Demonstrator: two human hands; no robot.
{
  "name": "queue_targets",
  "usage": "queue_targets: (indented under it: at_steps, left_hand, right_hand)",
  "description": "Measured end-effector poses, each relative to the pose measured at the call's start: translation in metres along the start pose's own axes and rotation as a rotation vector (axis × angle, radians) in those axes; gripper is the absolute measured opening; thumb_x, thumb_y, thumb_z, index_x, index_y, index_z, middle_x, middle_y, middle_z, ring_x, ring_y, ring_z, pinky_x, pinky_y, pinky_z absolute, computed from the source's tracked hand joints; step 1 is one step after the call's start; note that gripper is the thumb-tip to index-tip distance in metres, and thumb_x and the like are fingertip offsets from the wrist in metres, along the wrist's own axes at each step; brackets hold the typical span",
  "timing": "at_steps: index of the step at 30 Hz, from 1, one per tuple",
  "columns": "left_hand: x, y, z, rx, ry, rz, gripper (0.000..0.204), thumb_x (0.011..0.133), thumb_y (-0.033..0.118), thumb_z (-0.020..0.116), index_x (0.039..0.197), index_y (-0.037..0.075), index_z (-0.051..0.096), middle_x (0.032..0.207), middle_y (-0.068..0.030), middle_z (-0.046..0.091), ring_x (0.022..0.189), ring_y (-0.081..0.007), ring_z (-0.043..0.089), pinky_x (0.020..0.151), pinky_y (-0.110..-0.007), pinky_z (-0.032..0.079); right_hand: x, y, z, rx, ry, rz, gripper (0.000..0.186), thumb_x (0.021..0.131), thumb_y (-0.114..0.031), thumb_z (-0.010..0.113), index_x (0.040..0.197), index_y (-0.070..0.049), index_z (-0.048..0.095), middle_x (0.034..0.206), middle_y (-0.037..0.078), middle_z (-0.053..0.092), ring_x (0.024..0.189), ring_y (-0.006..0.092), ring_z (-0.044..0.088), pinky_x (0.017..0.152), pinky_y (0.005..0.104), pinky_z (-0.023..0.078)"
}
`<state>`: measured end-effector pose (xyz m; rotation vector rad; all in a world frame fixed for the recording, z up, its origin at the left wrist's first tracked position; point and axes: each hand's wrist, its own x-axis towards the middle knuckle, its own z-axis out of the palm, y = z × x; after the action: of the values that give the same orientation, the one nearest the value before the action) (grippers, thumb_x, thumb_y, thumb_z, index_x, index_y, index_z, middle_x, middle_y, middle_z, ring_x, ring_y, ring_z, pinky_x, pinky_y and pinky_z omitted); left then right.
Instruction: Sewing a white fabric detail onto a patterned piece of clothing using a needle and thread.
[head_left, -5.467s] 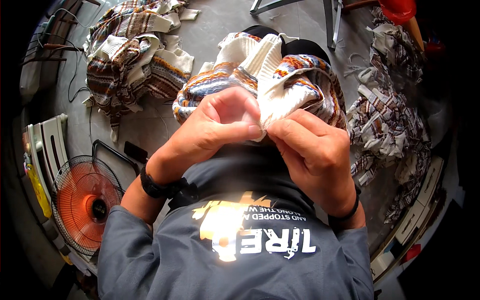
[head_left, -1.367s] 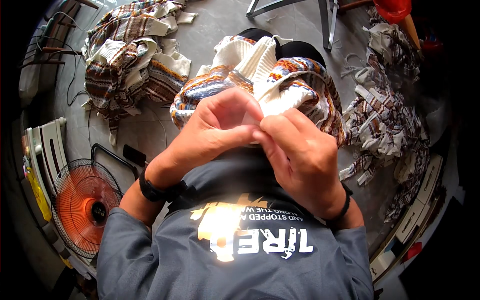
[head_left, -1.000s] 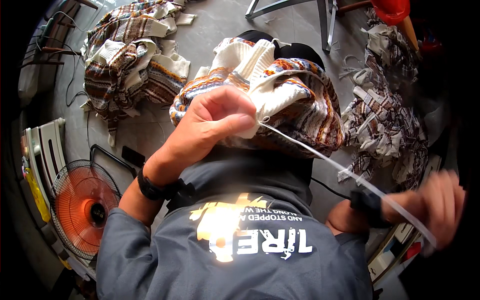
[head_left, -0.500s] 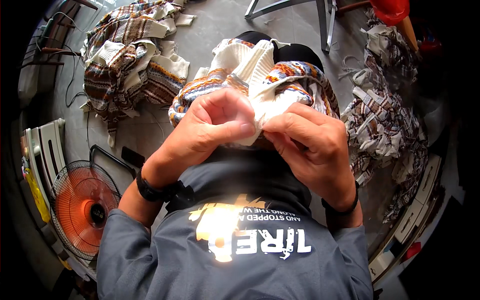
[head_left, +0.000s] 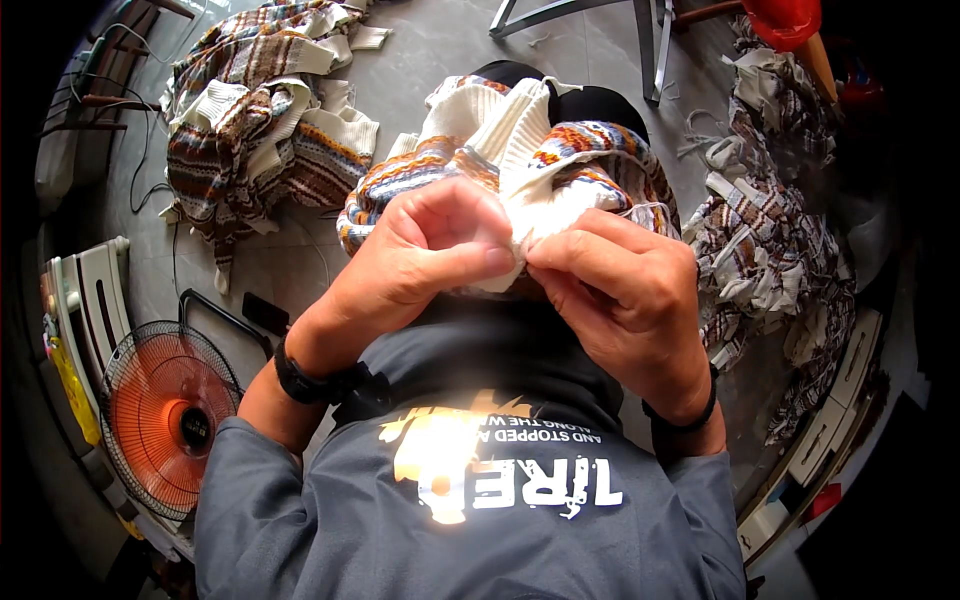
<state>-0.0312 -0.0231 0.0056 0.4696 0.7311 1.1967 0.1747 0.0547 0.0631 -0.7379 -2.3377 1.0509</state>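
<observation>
Across my lap lies a patterned knit sweater (head_left: 592, 150) with white ribbed parts and bands of orange, blue and brown. My left hand (head_left: 425, 245) pinches an edge of its white knit between thumb and fingers. Right beside it, my right hand (head_left: 630, 285) is closed in a pinch at the same white edge, the fingertips of both hands almost meeting. Whether a loose thread is between the right fingertips is too small to make out. The left hand covers part of the sweater.
More patterned knit sweaters (head_left: 255, 140) lie heaped on the tiled floor at the far left. Another pile of knitwear (head_left: 765, 250) stretches along the right. An orange fan (head_left: 170, 420) stands at the near left, and grey metal legs (head_left: 648, 50) rise at the far side.
My right hand has shifted very slightly to the right and nearer to me. The left hand keeps its pinch in nearly the same place.
</observation>
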Motion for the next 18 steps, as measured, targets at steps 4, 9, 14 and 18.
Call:
queue_targets:
  at_steps: [4,9,14,18]
  left_hand:
    - [0.000,0.000,0.000,-0.015,-0.018,-0.008,0.020,0.088,-0.003,0.077,0.104,0.005,0.068,0.100,0.0014,0.068,0.094,-0.0065,0.066,0.085,-0.024,0.054]
    - [0.000,-0.001,0.002,0.002,-0.049,0.013,0.020,0.090,-0.001,0.076,0.106,0.005,0.066,0.103,0.0008,0.067,0.097,-0.0069,0.065,0.087,-0.024,0.054]
    - [0.002,-0.006,0.007,0.055,-0.089,0.099,0.020,0.093,0.001,0.075,0.109,0.005,0.064,0.105,0.0007,0.067,0.100,-0.0071,0.065,0.089,-0.024,0.053]
    - [0.001,-0.005,0.001,0.110,-0.065,0.095,0.019,0.094,0.002,0.073,0.112,0.004,0.066,0.106,0.0000,0.068,0.100,-0.0076,0.065,0.088,-0.025,0.053]
  right_hand:
    - [-0.001,-0.002,0.001,-0.032,0.008,-0.008,0.016,0.082,0.007,0.076,0.094,-0.001,0.072,0.082,0.011,0.068,0.070,0.0256,0.069,0.061,0.0314,0.053]
    - [-0.010,-0.013,0.005,-0.151,0.030,0.019,0.017,0.083,0.006,0.076,0.097,-0.001,0.071,0.084,0.011,0.067,0.070,0.0261,0.069,0.062,0.0341,0.054]
    - [-0.006,-0.005,0.024,-0.118,0.135,-0.094,0.012,0.089,0.004,0.070,0.099,-0.001,0.066,0.084,0.011,0.063,0.067,0.0237,0.064,0.058,0.0348,0.052]
    - [-0.007,0.007,-0.009,0.539,0.226,0.059,0.005,0.095,-0.003,0.065,0.090,-0.005,0.065,0.080,0.009,0.063,0.062,0.0188,0.061,0.055,0.0322,0.051]
